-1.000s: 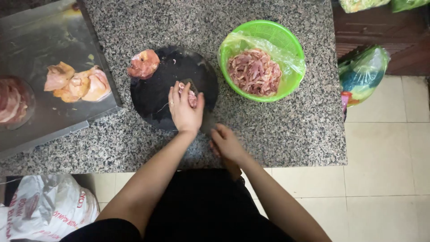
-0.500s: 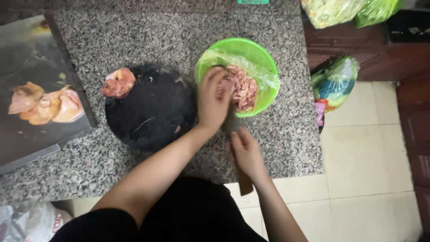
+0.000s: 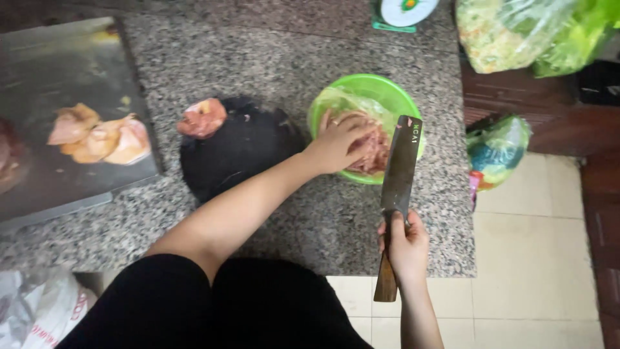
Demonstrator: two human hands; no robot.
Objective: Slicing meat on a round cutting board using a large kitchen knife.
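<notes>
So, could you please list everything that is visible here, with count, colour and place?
bowl: 1, green, on the counter at right, lined with clear plastic
sliced meat: 1 heap, pinkish brown, in the bowl
cutting board: 1, black, round, counter centre
meat chunk: 1, pink, on the board's left edge
tray: 1, grey metal, counter left
pale meat pieces: several, on the tray
counter: 1, speckled grey
bags: several, green and clear, at right
cleaver: 1, dark blade, wooden handle
left hand: in the bowl, on the meat
right hand: holding the cleaver
</notes>
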